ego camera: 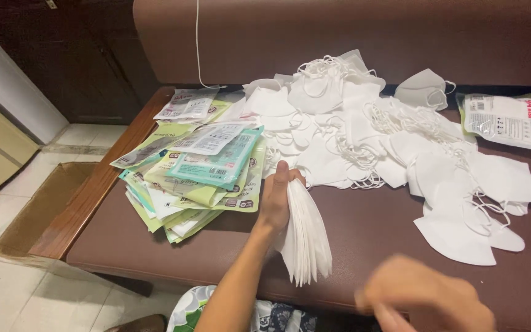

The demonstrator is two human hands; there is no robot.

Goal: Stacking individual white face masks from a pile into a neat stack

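On the brown tabletop (pixel 364 227), left hand (pixel 276 200) clenched round a neat stack of white masks (pixel 305 237), held upright for squaring. Right hand (pixel 428 298) blurred, grip unreadable. Loose masks (pixel 394 147) heaped behind, empty pouches (pixel 207 166) piled left.

brown padded bench (pixel 364 227) carries loose white masks (pixel 401 147) and flat mask packets (pixel 204 178).

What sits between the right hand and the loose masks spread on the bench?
Nothing visible. The right hand, blurred at the lower edge, is over bare brown bench, and only open seat lies between it and the loose masks. The stack of folded masks in the left hand stands off to its left, not in line.
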